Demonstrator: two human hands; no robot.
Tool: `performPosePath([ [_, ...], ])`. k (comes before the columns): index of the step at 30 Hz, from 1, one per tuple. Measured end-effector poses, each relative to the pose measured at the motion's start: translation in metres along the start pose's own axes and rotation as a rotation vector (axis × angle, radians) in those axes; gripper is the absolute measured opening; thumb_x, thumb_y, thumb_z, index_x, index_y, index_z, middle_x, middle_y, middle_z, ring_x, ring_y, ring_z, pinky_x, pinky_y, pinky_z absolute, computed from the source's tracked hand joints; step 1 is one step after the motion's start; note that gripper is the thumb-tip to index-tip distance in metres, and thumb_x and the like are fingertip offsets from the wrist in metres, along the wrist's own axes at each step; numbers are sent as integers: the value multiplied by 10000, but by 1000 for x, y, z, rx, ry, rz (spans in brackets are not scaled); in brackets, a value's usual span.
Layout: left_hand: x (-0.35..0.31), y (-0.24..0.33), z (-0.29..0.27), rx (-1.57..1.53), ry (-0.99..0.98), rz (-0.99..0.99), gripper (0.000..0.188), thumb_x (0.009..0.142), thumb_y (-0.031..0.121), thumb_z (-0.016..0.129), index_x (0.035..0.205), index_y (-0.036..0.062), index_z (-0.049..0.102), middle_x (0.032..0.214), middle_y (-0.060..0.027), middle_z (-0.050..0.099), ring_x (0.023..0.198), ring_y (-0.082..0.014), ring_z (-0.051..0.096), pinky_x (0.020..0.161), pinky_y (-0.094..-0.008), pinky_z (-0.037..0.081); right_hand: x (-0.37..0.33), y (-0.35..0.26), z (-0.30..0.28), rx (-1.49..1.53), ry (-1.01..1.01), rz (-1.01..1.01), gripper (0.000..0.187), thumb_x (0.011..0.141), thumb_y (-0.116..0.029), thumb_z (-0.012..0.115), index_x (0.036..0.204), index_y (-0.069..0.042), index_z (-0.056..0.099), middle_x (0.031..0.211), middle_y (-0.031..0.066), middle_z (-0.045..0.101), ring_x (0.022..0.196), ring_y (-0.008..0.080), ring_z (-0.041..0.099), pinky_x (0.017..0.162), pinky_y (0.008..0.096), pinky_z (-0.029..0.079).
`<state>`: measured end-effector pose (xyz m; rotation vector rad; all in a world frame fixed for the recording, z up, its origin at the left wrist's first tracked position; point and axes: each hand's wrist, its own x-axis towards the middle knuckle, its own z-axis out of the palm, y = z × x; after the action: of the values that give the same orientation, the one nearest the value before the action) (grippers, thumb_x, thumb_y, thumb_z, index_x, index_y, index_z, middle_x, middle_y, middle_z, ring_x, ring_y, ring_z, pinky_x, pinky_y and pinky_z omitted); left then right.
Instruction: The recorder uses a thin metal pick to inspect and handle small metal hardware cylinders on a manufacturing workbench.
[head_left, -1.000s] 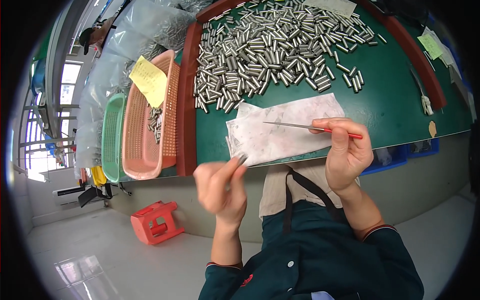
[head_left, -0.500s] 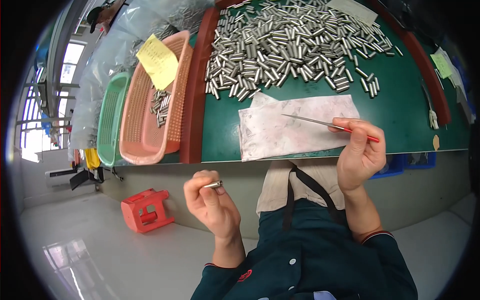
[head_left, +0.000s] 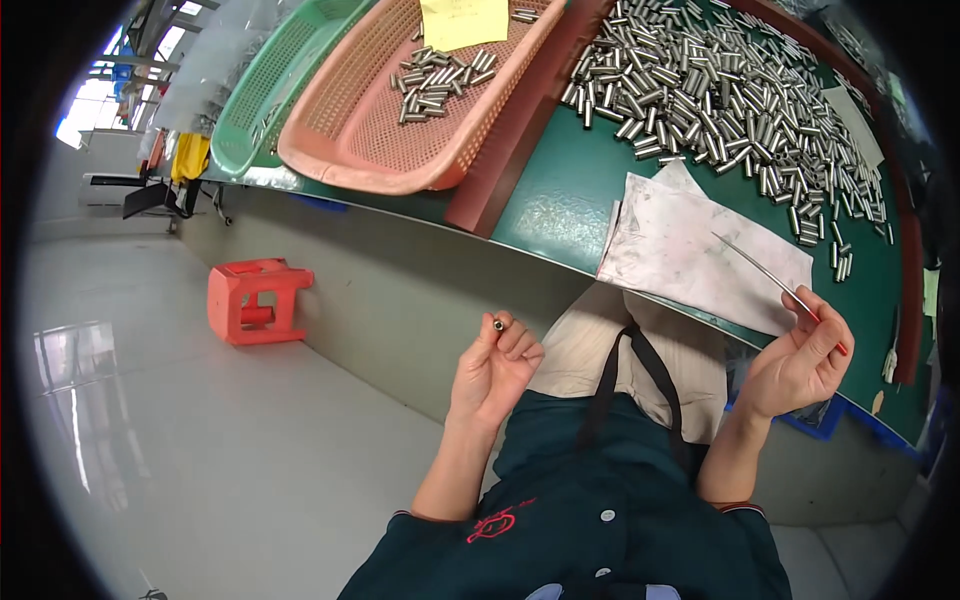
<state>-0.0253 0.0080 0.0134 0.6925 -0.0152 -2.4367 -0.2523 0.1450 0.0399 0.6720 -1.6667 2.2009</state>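
My left hand (head_left: 490, 375) is closed in front of my body, off the table's edge. Pinched between its thumb and forefinger is a short metal tube (head_left: 498, 325), its round open end turned up toward me. My right hand (head_left: 805, 365) grips a needle file (head_left: 762, 268) by its red handle. The file's thin tapered shaft slants up and left over a stained white cloth (head_left: 690, 240) at the table's front edge, its tip apart from the tube. Beyond the cloth, a large pile of similar metal tubes (head_left: 720, 110) covers the green tabletop.
Left of a red-brown wooden rail (head_left: 495, 190) stands a pink basket (head_left: 400, 183) with several tubes and a yellow note (head_left: 465, 22). A green basket (head_left: 232, 155) is beside it. A red stool (head_left: 230, 300) lies on the floor; blue bins (head_left: 830, 420) sit under the table.
The view has swung left, so the table appears tilted and shifted right. My left hand has turned the tube so its end faces me. Both hands keep their hold.
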Motion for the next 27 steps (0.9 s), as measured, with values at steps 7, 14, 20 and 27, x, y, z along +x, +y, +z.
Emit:
performPosePath([
  [7,9,1,-16,108,-113,-36,216,889,246,457,760,73,459,614,22,329,588,-85,301,608,-226,273,-1,-3,3,-36,-3,23,228,915,-159,393,888,47,487,810,191,581,711,224,596,621,313,522],
  [14,12,0,-24,28,-93,-68,214,889,242,457,767,67,470,613,14,338,593,-89,307,619,-227,282,0,-2,1,-26,-2,29,231,908,-157,413,870,53,500,814,189,587,712,226,603,645,318,524],
  [20,11,1,-28,-12,-113,-102,211,889,236,457,760,71,476,610,12,353,595,-94,311,626,-230,291,1,-3,1,-17,-9,34,244,905,-162,421,858,61,511,821,200,592,714,235,606,674,329,527],
  [27,11,-1,-28,-55,-65,-107,207,888,236,462,779,62,487,621,11,358,594,-94,322,625,-229,306,0,-2,2,-24,0,34,256,907,-170,418,859,63,510,820,204,592,711,231,604,676,326,526],
])
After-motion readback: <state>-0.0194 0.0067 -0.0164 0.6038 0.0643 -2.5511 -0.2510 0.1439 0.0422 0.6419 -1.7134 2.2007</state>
